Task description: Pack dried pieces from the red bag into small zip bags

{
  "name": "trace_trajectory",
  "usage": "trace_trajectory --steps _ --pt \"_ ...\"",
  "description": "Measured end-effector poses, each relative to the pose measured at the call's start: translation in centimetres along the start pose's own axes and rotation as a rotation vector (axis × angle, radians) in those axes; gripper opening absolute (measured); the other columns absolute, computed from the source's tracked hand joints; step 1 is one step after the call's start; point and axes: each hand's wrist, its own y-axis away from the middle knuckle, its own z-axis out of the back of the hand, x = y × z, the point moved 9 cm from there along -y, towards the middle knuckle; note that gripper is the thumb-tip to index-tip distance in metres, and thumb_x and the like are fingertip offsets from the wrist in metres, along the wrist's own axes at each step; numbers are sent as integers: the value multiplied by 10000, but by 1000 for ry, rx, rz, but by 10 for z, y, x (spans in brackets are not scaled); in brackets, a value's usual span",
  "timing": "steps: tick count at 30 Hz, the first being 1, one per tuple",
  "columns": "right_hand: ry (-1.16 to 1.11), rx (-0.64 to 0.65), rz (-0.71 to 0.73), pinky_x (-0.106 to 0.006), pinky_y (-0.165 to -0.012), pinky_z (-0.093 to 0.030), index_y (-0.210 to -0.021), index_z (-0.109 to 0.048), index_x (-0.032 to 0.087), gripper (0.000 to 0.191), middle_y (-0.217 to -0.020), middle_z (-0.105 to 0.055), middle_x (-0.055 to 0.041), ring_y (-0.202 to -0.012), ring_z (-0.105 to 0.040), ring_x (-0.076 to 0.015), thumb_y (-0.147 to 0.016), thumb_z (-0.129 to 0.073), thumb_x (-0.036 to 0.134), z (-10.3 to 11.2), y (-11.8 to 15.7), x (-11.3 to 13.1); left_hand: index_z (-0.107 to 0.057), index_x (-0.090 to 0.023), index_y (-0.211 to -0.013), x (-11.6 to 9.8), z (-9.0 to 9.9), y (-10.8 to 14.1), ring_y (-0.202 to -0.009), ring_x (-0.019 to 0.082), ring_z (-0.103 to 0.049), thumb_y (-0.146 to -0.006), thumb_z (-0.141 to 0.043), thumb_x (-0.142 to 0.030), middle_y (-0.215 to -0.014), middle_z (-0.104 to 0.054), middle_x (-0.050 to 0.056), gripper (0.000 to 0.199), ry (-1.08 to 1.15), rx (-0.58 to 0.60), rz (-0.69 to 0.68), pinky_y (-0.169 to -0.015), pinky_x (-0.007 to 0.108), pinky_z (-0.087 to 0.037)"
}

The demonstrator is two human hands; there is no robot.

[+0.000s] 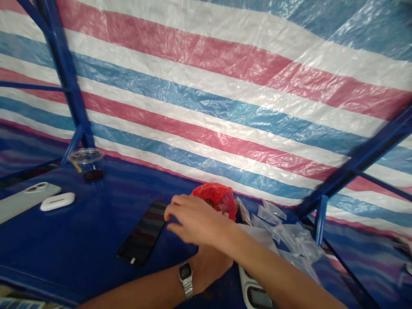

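Observation:
My right hand (189, 219) reaches across from the right, above my left hand. Its thumb and index finger are bent and apart, with nothing visible between them, beside the upper right end of a black phone (143, 234) on the blue table. I cannot tell whether they touch the phone. My left hand (212, 268), with a silver digital watch (186, 274) at the wrist, lies low under the right forearm; its fingers are hidden. Just behind the right hand sits an open red plastic bag (230, 199) with small brownish contents. A white digital scale (257, 296) is partly covered by my right forearm.
Clear plastic bags (292, 236) lie at the right. On the left are a pale phone (27, 197), a white earbud case (58, 201) and a clear plastic cup (92, 163) with dark contents. Blue metal posts (69, 77) and a striped tarp (209, 94) stand behind the table.

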Motion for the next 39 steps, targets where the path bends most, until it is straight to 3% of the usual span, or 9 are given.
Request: trace_trajectory --steps 3,8,13,25,27,29,34,36,39 --pt "137 3 188 -373 -882 -526 -1089 -667 150 334 -1099 -690 -98 -994 -648 -263 -896 -770 402 -36 -26 49 -592 -247 -1450 -2 -7 -1 -1438 338 -517 -1007 -513 -229 -1536 -582 122 450 -83 44 -72 -1184 521 -417" --pt "90 96 256 -385 -859 -555 -1099 -613 133 537 -1109 -651 -120 -967 -624 -268 -782 -852 495 -72 -37 67 -657 -214 -1373 0 -6 -18 -1423 387 -530 -925 -603 -198 -1501 -608 171 452 -42 105 -9 -1176 543 -436" --pt "128 108 247 -382 -879 -545 -1131 -589 115 614 -1151 -627 -146 -993 -607 -272 -725 -907 449 -82 -39 59 -647 -186 -1394 -3 -3 -18 -1426 415 -529 -910 -582 -180 -1498 -606 200 488 1 86 -12 -1189 542 -435" --pt "28 68 35 -402 -911 -501 -1063 -591 166 570 -1118 -606 -110 -1017 -597 -279 -749 -885 540 -64 -50 12 -472 -217 -1567 -4 7 4 -1477 416 -471 -1006 -498 -187 -1589 -515 185 562 -135 -52 -114 -1168 586 -457" --pt "-103 -39 1 -385 -890 -486 -1002 -579 197 513 -1077 -598 -78 -985 -589 -255 -811 -813 611 -39 -40 -2 -458 -223 -1579 -5 11 -1 -1442 429 -507 -1018 -515 -269 -1571 -534 186 565 -184 -63 -101 -1147 595 -474" --pt "-197 -203 -90 -357 -873 -465 -970 -565 218 351 -1054 -593 -53 -959 -578 -224 -915 -748 512 -3 -18 -27 -515 -208 -1536 -7 11 -8 -1357 417 -586 -1006 -531 -265 -1491 -611 183 533 -206 -28 -102 -1107 582 -508" --pt "-225 -561 -252 -320 -804 -431 -857 -536 224 207 -891 -565 -12 -847 -551 -184 -1028 -553 339 73 77 -107 -636 -209 -1349 -1 22 -27 -1198 339 -648 -907 -604 -162 -1219 -720 114 445 -221 -48 -80 -1089 566 -493" --pt "-211 -600 -377 -315 -759 -432 -854 -558 224 222 -842 -574 -8 -804 -549 -185 -1021 -537 369 82 114 -145 -655 -209 -1284 1 31 -33 -1149 312 -649 -902 -602 -138 -1173 -713 98 392 -220 -103 -133 -1079 534 -489" --pt "-224 -430 -500 -319 -739 -456 -863 -628 214 265 -834 -640 -17 -774 -579 -192 -993 -553 432 71 146 -190 -687 -219 -1150 7 48 -41 -977 253 -667 -921 -544 -74 -1063 -719 64 307 -193 -180 -207 -995 462 -510"
